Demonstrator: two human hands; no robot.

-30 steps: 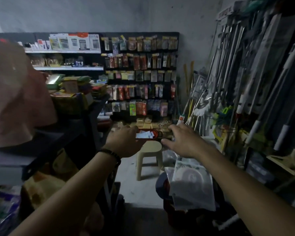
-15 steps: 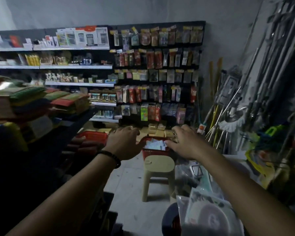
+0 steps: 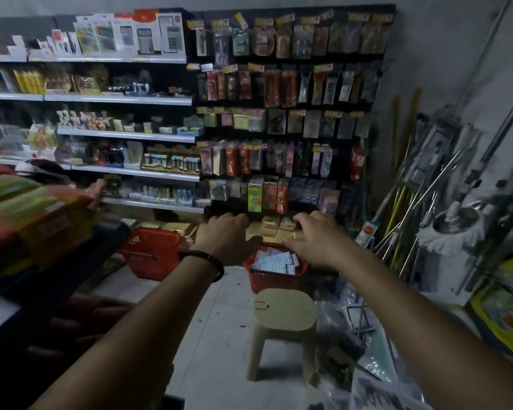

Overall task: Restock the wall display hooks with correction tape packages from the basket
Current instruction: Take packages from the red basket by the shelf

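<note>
Since the earlier frames both arms have reached further forward and the red basket [image 3: 274, 278] with the wall display [image 3: 285, 113] now looks nearer. Only one view, from the head: the basket stands on the floor at 12 o'clock from the beige stool [image 3: 283, 313], just beyond it. Inside it, the white correction tape packages [image 3: 276, 261] lie flat in a loose pile, with their long axes running about from 8 to 2 o'clock and the punched hang holes toward the right end. The left hand [image 3: 227, 242], palm down with a dark bracelet [image 3: 203, 260] on the wrist, hovers at 10 o'clock of the basket, fingers spread and empty. The right hand [image 3: 316, 239], also palm down and empty with loose fingers, hovers at 1 o'clock of it. Both forearms are stretched nearly straight, and the hands stay apart above the basket rim.
</note>
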